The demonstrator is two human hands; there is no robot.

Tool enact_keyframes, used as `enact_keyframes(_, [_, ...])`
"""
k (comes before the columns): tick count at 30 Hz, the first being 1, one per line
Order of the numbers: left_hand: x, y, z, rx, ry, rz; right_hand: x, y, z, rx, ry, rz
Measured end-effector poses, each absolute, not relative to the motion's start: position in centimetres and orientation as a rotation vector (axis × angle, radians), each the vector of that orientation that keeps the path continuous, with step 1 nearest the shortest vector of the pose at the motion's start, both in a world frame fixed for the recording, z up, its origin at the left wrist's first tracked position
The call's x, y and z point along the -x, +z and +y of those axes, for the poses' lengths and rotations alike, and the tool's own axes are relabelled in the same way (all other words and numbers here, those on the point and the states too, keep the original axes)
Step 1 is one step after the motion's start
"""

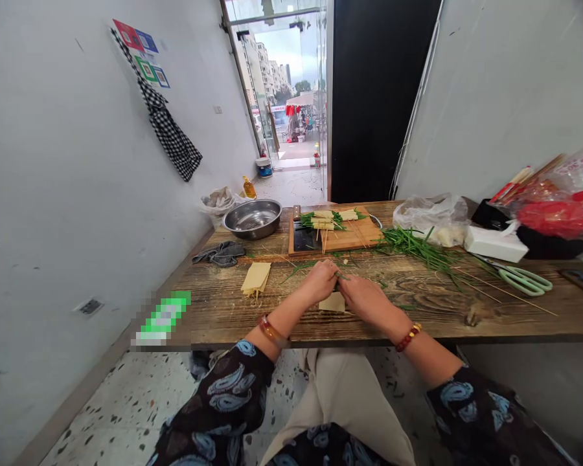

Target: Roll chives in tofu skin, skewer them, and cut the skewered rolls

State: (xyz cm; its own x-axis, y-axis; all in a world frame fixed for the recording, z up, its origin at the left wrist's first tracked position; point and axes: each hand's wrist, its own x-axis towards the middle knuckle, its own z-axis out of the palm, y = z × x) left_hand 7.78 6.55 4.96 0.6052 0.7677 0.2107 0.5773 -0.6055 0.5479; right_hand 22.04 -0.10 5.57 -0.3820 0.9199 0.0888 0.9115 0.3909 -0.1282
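Note:
My left hand (322,279) and my right hand (362,294) meet over the near middle of the wooden table, fingers closed around a few green chives (341,276). Just below them lies a tan tofu sheet (332,302), partly covered by my right hand. To the left rests a small stack of tofu sheets (256,278). Beyond my hands, finished rolls of tofu sheet and chives (323,222) on thin skewers sit on a cutting board (357,238). A loose pile of chives (420,249) spreads to the right.
A metal basin (252,219) and a grey cloth (219,254) are at the left. On the right stand green-handled scissors (525,281), a tissue pack (496,243), a clear plastic bag (432,217) and red-wrapped goods (558,217). Thin skewers (510,292) lie near the scissors.

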Motion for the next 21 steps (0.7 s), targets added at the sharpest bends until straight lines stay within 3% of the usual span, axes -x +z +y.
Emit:
enact_keyframes(6, [-6.2, 6.5, 5.1, -2.300, 0.291, 0.815, -22.9, 5.2, 0.6, 1.570, -0.020, -2.521])
enact_keyframes(13, [-5.3, 7.4, 5.4, -2.258, 0.033, 0.844, -23.5, 5.7, 0.5, 1.487, -0.195, -2.537])
enact_keyframes(21, [-5.3, 6.6, 6.0, -1.838, 0.243, 1.002, -24.5, 7.5, -0.3, 1.130, -0.371, -2.167])
